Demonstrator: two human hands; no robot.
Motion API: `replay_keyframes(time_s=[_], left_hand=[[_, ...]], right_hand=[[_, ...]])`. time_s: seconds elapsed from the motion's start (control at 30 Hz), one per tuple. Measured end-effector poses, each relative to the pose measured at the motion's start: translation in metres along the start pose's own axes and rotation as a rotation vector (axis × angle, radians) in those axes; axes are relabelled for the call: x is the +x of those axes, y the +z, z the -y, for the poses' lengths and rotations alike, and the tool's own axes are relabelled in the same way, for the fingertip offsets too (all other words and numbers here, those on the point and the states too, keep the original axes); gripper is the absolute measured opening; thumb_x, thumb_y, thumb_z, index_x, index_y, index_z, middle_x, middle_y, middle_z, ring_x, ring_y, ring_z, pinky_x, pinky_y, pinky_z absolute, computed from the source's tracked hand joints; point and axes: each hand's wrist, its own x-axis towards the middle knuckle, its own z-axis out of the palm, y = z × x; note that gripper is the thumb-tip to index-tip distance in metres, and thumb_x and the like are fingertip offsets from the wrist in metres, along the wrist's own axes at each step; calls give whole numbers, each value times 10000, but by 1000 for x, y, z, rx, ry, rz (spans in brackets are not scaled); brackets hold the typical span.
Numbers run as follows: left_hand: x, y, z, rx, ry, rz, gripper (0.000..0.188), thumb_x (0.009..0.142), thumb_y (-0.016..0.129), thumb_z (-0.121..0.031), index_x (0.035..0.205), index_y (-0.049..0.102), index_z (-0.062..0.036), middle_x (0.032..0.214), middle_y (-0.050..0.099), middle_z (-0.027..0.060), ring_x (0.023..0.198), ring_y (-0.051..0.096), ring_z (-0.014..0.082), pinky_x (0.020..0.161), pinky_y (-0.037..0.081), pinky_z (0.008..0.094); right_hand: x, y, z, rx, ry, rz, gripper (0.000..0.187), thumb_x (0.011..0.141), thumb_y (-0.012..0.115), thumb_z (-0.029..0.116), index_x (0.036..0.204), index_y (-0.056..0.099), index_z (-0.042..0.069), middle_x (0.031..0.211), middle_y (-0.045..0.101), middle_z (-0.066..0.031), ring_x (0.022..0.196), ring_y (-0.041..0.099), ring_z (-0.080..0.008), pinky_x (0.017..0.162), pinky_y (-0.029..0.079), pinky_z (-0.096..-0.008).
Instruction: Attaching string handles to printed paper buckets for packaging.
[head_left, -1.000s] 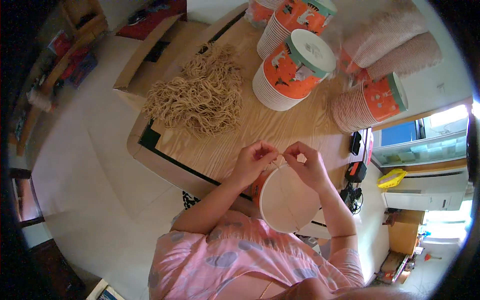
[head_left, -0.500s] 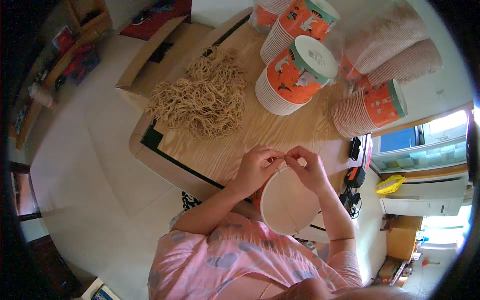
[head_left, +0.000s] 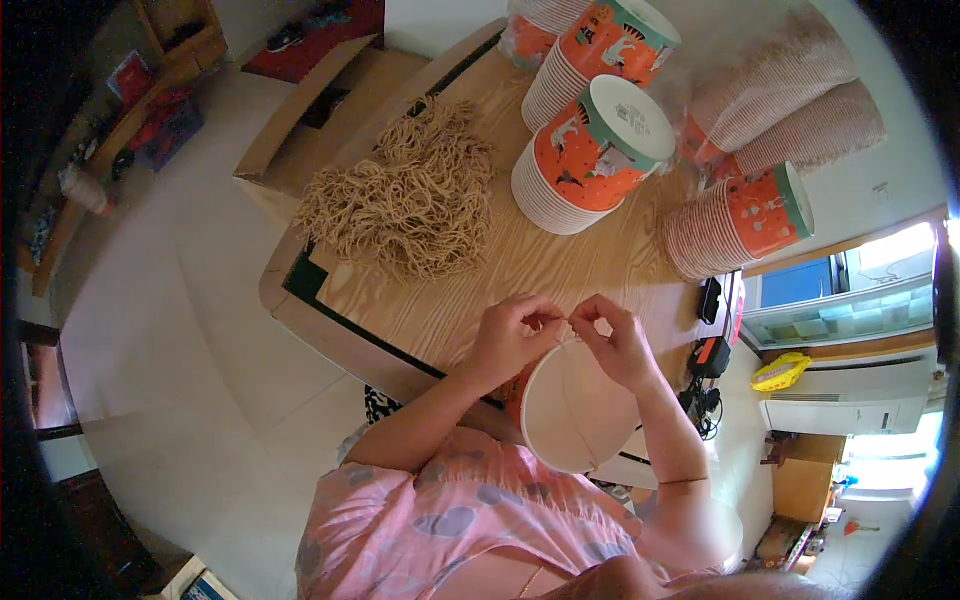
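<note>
A paper bucket (head_left: 545,435) with a white inside and an orange outer wall is tilted at the table's front edge, its open mouth toward me. A thin tan string (head_left: 570,400) runs across the mouth from the far rim to the near rim. At the far rim my left hand (head_left: 515,338) pinches the string between thumb and finger. Close beside it, my right hand (head_left: 612,342) pinches the string too, fingertips almost touching the left ones. The exact knot or loop between them is too small to make out.
A heap of tan strings (head_left: 410,200) lies on the wooden table (head_left: 400,310). Stacks of orange-and-green paper buckets (head_left: 595,150) stand upside down behind it; another stack (head_left: 740,220) lies on its side. Black cables and a device (head_left: 710,355) sit at the right edge. An open cardboard box (head_left: 310,110) is at left.
My fingertips have drawn slightly apart, still at the far rim. The string now shows more plainly across the bucket's mouth, and the bucket has barely shifted.
</note>
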Motion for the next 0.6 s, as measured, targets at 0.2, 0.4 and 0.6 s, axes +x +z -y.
replay_keyframes(time_s=[0.2,0.4,0.6], left_hand=[[-1,-3,6,-32,-70,14,161,765,689,-115,889,674,-13,820,653,102,741,623,186,631,505,280],[-1,-3,2,-55,-78,2,133,773,678,-104,867,678,-11,814,643,97,755,619,190,612,520,286],[2,-7,6,32,116,-45,99,771,666,-91,830,660,-11,786,604,86,725,595,199,612,477,310]], right_hand=[[0,-1,-3,49,107,6,101,828,596,66,890,582,-12,782,605,-46,765,557,-106,684,456,-254],[3,-2,-4,-39,-16,24,143,828,617,119,912,618,3,828,625,-89,783,608,-179,682,486,-300],[2,-1,-2,-10,28,31,79,827,607,62,857,601,-10,802,609,-56,763,563,-120,688,459,-262]])
